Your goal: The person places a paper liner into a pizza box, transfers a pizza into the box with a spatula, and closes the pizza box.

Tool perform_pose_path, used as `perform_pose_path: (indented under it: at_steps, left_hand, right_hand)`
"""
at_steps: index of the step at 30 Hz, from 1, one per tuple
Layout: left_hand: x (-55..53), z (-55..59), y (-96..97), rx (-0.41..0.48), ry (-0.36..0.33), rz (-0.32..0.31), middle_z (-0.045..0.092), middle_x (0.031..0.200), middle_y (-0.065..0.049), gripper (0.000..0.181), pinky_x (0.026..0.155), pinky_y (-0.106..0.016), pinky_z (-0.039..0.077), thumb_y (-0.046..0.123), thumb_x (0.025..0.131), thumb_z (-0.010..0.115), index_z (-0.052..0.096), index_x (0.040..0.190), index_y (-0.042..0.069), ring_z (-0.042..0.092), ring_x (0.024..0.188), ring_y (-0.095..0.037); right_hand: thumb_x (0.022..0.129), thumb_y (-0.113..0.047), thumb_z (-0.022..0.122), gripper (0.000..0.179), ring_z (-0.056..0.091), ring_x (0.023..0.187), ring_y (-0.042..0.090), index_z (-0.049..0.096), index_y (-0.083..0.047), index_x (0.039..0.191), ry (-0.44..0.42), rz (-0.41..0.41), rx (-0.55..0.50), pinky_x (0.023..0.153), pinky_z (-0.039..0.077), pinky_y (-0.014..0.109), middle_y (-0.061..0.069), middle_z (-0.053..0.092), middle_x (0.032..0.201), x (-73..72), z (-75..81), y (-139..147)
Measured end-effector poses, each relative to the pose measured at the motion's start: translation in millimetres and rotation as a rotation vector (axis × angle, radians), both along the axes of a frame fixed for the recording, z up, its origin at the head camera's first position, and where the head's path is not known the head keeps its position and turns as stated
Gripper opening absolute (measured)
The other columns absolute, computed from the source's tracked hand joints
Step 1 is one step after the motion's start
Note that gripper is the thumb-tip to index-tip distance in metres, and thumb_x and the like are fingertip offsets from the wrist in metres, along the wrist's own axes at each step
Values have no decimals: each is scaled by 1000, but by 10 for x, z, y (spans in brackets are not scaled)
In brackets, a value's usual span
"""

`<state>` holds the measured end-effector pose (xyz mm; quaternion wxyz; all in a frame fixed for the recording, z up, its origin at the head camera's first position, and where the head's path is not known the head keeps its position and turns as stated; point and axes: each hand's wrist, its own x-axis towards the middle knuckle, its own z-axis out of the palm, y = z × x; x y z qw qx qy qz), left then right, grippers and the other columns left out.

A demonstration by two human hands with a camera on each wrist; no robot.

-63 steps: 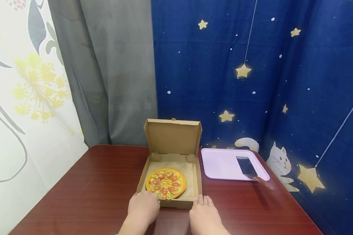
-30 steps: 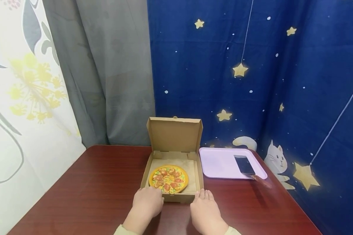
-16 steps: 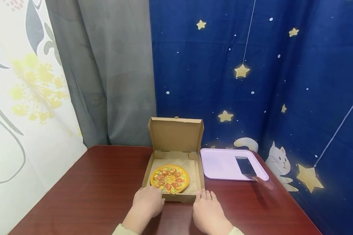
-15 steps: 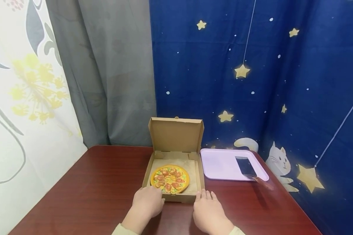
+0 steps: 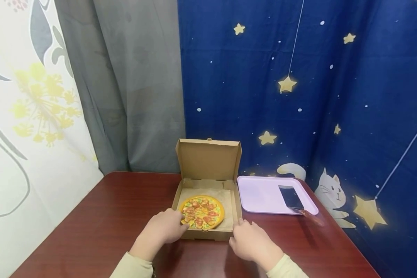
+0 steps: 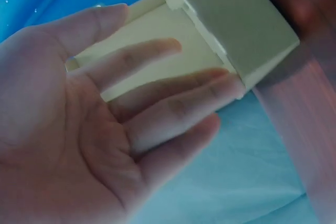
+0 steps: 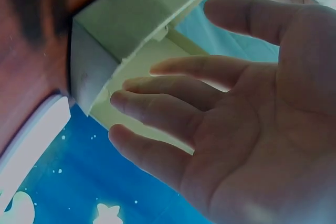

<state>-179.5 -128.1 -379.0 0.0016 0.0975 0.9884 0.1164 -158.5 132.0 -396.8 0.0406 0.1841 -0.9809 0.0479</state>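
An open cardboard pizza box (image 5: 209, 160) stands on the table with its lid raised at the back. Inside it, on brown paper, lies a round pizza (image 5: 202, 212) with a yellow rim and reddish toppings. My left hand (image 5: 166, 227) is at the box's front left corner, beside the pizza. At the front right corner is my right hand (image 5: 251, 241). In the wrist views the fingers of the left hand (image 6: 94, 129) and the right hand (image 7: 236, 114) are nearly straight and hold nothing. Whether the fingertips touch the cardboard is hard to tell.
Right of the box, a light purple tray (image 5: 260, 195) lies on the dark red table (image 5: 132, 200). On it rests a flat spatula with a dark blade (image 5: 292, 197); its brown handle (image 5: 312, 217) sticks out over the tray's rim. Curtains hang behind the table.
Early on, the pizza box slid slightly away from me. Since then it has stayed put, while my left hand shifted left and up and my right hand turned and moved a little right.
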Motion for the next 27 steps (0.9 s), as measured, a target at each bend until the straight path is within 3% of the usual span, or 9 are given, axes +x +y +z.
perform_pose_path:
  at_steps: [6, 9, 11, 13, 17, 23, 27]
  left_hand:
    - [-200, 114, -177, 105, -52, -51, 78, 120, -13, 35, 90, -51, 60, 34, 99, 73, 79, 122, 8, 75, 102, -27]
    - [-379, 223, -283, 186, -39, -96, 78, 122, -14, 40, 92, -48, 60, 32, 102, 71, 76, 129, 4, 73, 100, -24]
    - [-523, 315, -348, 234, 6, -109, 78, 121, -15, 44, 92, -47, 59, 34, 104, 67, 72, 135, 3, 73, 98, -24]
    - [-670, 426, -401, 284, 62, -94, 76, 128, -19, 50, 99, -51, 59, 37, 106, 62, 67, 142, 4, 74, 112, -33]
    - [-935, 616, -470, 409, 113, -12, 57, 156, -23, 65, 119, -60, 46, 47, 111, 49, 48, 159, 3, 53, 146, -44]
    - [-1215, 793, -451, 499, 42, 65, 33, 171, -28, 78, 128, -62, 32, 55, 113, 33, 24, 168, 0, 33, 159, -47]
    - [-1372, 866, -411, 566, -9, 97, 18, 176, -27, 78, 132, -62, 24, 51, 114, 32, 12, 170, 0, 20, 163, -47]
  right_hand:
    - [94, -22, 71, 36, 71, 117, 45, 71, 7, 116, -28, -6, -102, 104, 55, 63, 26, 72, 123, -199, 210, 76]
    - [96, -19, 68, 33, 73, 112, 46, 70, 7, 115, -23, -1, -166, 99, 58, 63, 27, 74, 116, -360, 353, 137]
    - [99, -19, 63, 42, 70, 121, 48, 65, 12, 127, -29, -9, -200, 107, 54, 62, 31, 72, 125, -486, 473, 182]
    - [102, -21, 58, 48, 65, 129, 49, 61, 13, 136, -30, -29, -226, 112, 51, 61, 34, 68, 135, -627, 595, 228]
    - [107, -27, 49, 60, 46, 149, 50, 50, 13, 151, -45, -80, -285, 125, 38, 60, 32, 52, 156, -948, 829, 304]
    - [108, -28, 41, 63, 34, 158, 49, 39, 11, 158, -56, -154, -405, 129, 31, 60, 30, 41, 165, -1341, 1077, 342]
    - [108, -27, 41, 63, 31, 160, 46, 38, 9, 160, -50, -189, -468, 129, 34, 58, 27, 39, 167, -1535, 1135, 297]
